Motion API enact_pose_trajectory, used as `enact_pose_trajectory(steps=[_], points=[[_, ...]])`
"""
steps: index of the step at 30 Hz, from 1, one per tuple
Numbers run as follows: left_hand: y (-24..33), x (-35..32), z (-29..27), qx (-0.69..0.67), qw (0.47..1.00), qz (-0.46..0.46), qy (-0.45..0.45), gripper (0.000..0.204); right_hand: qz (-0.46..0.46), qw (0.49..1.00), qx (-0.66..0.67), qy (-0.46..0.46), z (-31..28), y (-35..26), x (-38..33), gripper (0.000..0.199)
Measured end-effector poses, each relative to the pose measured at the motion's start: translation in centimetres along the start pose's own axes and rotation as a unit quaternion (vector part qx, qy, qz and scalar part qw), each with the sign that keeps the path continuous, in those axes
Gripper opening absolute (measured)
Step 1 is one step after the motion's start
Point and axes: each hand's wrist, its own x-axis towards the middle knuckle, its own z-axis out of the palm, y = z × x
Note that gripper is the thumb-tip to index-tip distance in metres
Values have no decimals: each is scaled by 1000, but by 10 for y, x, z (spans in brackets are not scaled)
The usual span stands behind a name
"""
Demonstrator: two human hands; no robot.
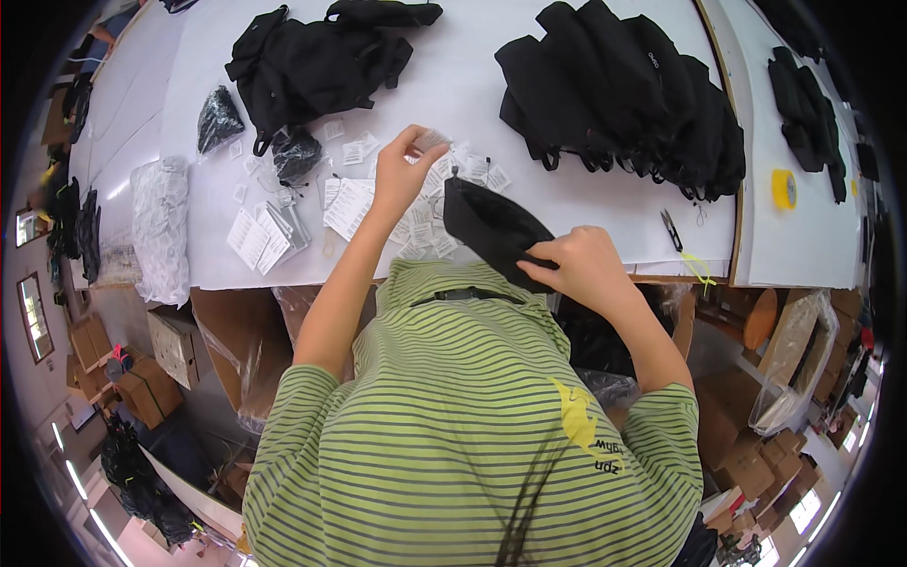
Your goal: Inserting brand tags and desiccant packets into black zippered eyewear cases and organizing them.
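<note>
Centrally, on the white worktable (pixel 586 203), a black fabric pouch (pixel 487 227) lies at the near edge, its lower end pinched closed in the right hand (pixel 578 266); just left, the left hand (pixel 402 170) pinches a small clear packet (pixel 432 141) above scattered white paper tags (pixel 351 203).

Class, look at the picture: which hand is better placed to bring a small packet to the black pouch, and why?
Probably the left hand: it pinches a small clear packet above the white table, while the right hand grips the black pouch.

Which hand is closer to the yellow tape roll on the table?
Right. The right hand grips a black fabric piece on the side of the yellow tape roll; the left hand pinches a small packet farther left.
</note>
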Motion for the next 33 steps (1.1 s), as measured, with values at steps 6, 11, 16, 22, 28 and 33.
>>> enact_pose_trajectory(steps=[6,11,16,22,28,33], points=[[65,-53,-19,282,875,373,-130,32,-45,996,-76,15,-8,-6,20,20],[23,-63,-22,-60,984,145,83,72,-51,991,0,122,-18,-25,31,16],[48,-93,3,-581,805,-115,-37,59,-25,957,136,256,3,-51,45,12],[81,-89,-11,-558,820,-110,61,51,216,778,529,261,42,-41,29,25],[88,-101,-11,-403,891,-152,-140,53,114,720,627,274,12,-39,61,28],[104,-102,-9,-442,869,-174,-137,51,93,736,539,399,2,-28,71,15]])
